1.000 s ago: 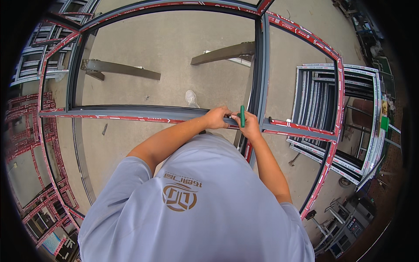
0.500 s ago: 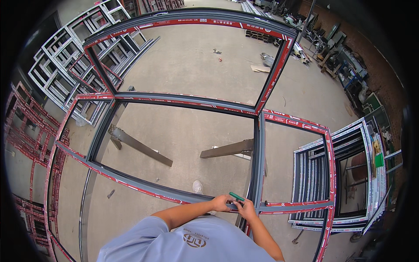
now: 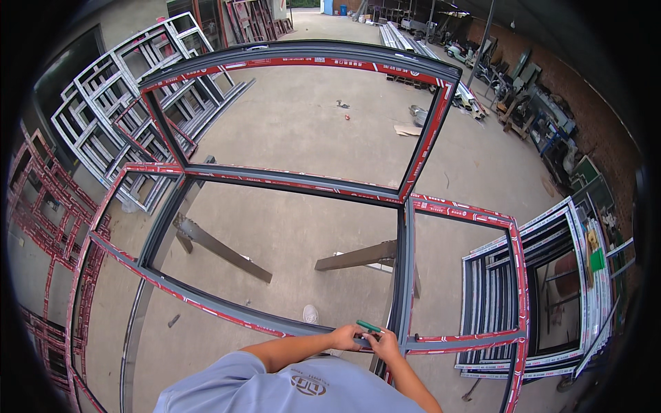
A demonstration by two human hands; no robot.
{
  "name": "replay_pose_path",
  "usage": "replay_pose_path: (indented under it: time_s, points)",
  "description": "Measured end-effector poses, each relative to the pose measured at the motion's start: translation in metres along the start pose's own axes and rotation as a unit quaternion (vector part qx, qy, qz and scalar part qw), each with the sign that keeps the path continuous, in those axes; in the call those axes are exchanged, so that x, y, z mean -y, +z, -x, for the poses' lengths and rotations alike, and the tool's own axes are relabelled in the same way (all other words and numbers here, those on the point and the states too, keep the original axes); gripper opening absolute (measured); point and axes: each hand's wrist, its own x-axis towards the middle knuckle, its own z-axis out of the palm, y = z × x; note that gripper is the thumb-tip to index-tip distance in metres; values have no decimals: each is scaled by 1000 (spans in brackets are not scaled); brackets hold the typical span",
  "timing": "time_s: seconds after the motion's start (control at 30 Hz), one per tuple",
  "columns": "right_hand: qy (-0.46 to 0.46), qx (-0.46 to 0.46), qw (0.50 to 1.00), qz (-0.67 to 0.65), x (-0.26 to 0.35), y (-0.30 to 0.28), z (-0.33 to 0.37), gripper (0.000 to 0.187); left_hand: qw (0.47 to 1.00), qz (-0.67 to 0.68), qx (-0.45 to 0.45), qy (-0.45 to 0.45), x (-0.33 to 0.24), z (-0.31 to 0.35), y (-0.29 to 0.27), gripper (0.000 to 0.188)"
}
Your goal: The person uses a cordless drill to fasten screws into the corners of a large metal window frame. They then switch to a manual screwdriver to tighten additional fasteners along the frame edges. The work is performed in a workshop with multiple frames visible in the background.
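Observation:
A large window frame (image 3: 200, 303), grey and black with red-printed protective tape, lies in front of me on supports. One sash (image 3: 427, 138) stands tilted up from its far side. Over the frame's near rail, close to the joint with the right section, my two hands meet. My left hand (image 3: 346, 337) is closed, its fingertips pinching at something small and dark that I cannot make out. My right hand (image 3: 384, 345) is closed too, with a slim green stick-shaped tool (image 3: 370, 325) sticking out from its fingers toward the left. Its exact kind is unclear.
Metal support beams (image 3: 227, 253) run beneath the frame. White-taped frames (image 3: 124, 89) lean at the far left, red-taped frames (image 3: 51, 206) at the left wall. A stack of frames (image 3: 492, 303) stands at the right. Long profiles (image 3: 406, 41) lie at the back.
My view has tilted up slightly, so the scene sits lower in the picture. Both hands stay together at the near rail, and the green tool is still in the right one.

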Motion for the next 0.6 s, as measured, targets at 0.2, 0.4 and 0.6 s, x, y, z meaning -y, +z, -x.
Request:
replay_pose_path:
  time_s: [0.2,0.4,0.6]
  points:
    - [-9,18,1000,-16,-4,0,-2,18,998,-14,8,-59,-3,-1,-1,49]
    - [30,39,999,13,-9,1,-2,19,994,-43,47,-93,-6,-3,-5,53]
    - [28,18,999,3,-4,1,-1,19,997,-7,49,-53,10,-4,1,53]
